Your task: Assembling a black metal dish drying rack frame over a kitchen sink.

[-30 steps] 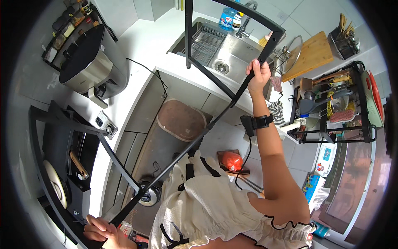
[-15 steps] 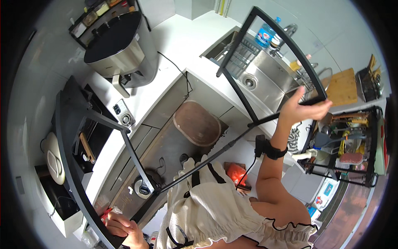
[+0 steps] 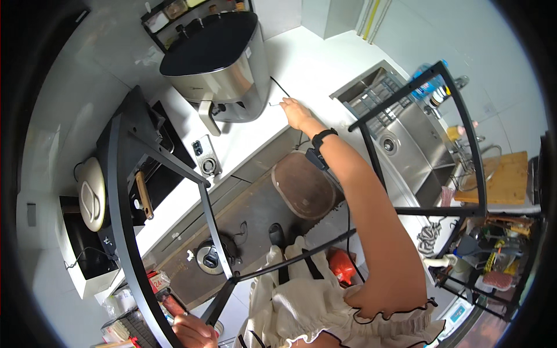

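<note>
A large black metal frame [image 3: 119,203], made of square bars with rectangular ends, stands slanted in front of me. My left hand [image 3: 194,332] is closed around its lower left part; the frame's bars hide some of the fingers. My right hand [image 3: 297,113] reaches over the white counter, its fingertips pinched at a thin bent rod [image 3: 274,105] too small to name surely. That rod lies beside the silver and black air fryer [image 3: 217,75], near a black cord [image 3: 279,87]. The frame's right end [image 3: 477,151] hangs in front of the sink, with no hand on it.
A phone [image 3: 206,156] lies on the counter near the stove, where a wooden-handled pan [image 3: 143,194] sits. The steel sink [image 3: 426,136] holds a wire dish rack [image 3: 377,110]. A brown mat [image 3: 304,185] and a round appliance [image 3: 210,258] are on the floor.
My right hand has let go of the frame's right end and moved left to the counter by the air fryer. The frame's right end sits lower. My left hand stays on the frame.
</note>
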The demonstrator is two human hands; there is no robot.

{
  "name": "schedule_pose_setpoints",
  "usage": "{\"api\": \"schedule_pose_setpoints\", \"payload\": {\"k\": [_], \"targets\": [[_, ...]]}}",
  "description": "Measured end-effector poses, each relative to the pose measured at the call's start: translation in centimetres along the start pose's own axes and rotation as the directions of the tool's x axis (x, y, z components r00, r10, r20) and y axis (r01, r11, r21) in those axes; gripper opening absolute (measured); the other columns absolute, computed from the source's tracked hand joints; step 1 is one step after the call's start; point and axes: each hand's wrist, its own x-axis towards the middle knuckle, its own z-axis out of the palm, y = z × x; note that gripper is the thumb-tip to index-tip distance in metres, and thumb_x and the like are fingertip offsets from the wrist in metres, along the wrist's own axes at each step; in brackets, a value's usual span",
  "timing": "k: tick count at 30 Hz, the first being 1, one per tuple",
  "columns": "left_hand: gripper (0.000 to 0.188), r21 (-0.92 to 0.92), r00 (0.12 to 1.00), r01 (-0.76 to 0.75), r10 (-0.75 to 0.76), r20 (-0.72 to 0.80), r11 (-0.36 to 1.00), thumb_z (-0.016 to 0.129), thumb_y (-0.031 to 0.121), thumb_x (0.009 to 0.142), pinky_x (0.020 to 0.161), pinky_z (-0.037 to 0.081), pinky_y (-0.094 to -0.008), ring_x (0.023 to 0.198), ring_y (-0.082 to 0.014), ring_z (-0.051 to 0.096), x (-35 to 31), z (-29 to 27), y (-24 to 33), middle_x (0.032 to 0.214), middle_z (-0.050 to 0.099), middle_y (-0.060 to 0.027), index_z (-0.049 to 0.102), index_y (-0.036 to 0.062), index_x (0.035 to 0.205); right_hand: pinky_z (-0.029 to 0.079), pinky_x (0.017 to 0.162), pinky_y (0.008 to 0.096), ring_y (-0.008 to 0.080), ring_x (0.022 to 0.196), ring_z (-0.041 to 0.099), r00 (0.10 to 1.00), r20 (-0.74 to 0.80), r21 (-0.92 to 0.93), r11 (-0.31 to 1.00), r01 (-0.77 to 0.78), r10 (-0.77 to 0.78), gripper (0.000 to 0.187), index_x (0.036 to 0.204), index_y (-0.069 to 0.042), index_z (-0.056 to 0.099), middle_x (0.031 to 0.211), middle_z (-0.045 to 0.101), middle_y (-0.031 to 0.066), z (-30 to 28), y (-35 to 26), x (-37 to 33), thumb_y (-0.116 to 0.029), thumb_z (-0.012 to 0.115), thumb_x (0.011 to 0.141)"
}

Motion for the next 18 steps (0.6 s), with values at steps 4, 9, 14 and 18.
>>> {"api": "schedule_pose_setpoints", "payload": {"k": [4, 9, 14, 18], "targets": [[0.031, 0.06, 0.999, 0.031, -0.029, -0.035, 0.998, 0.046, -0.01, 0.056, 0.054, 0.032, -0.0238, 0.059, -0.013, 0.036, -0.4, -0.7, -1.6, 0.065, 0.033, -0.0014, 0.027, 0.0111, 0.069, 0.039, 0.101, 0.032, 0.0268, 0.123, 0.04, 0.989, 0.04, -0.058, 0.989, -0.137, 0.14, 0.035, 0.117, -0.003, 0.052, 0.133, 0.042, 0.0117, 2.6, -1.7, 4.3, 0.0, 0.048, 0.082], [0.031, 0.083, 0.995, 0.097, -0.093, -0.047, 0.992, 0.046, -0.01, 0.056, 0.054, 0.032, -0.0239, 0.059, -0.0131, 0.036, -1.8, -2.3, -3.3, 0.065, 0.034, -0.0015, 0.027, 0.0107, 0.069, 0.052, 0.071, 0.0327, 0.0207, 0.089, 0.062, 0.998, -0.034, -0.327, 0.943, -0.069, 0.061, 0.016, 0.092, -0.004, 0.061, 0.09, 0.063, 0.0075, 5.7, -3.0, 4.4, -0.01, 0.056, 0.077], [0.031, 0.026, 0.989, 0.148, -0.148, -0.017, 0.989, 0.047, -0.01, 0.056, 0.054, 0.032, -0.024, 0.058, -0.0132, 0.036, -2.9, -3.3, -4.4, 0.066, 0.034, -0.0017, 0.027, 0.0103, 0.069, 0.052, 0.064, 0.0334, 0.0254, 0.079, 0.064, 0.982, -0.164, -0.385, 0.91, -0.155, 0.098, 0.014, 0.088, -0.003, 0.061, 0.084, 0.064, 0.0126, 5.0, -3.6, 1.9, -0.01, 0.055, 0.078], [0.031, 0.0, 0.978, 0.207, -0.207, 0.01, 0.978, 0.047, -0.01, 0.056, 0.054, 0.032, -0.0241, 0.058, -0.0132, 0.036, -3.9, -4.7, -2.2, 0.066, 0.034, -0.0018, 0.027, 0.01, 0.069, 0.052, 0.073, 0.0432, 0.0386, 0.085, 0.061, 0.893, -0.134, 0.369, 0.858, -0.358, 0.43, 0.015, 0.089, 0.004, 0.062, 0.1, 0.059, 0.0263, 1.1, -7.2, -1.1, 0.0, 0.054, 0.077]]}}
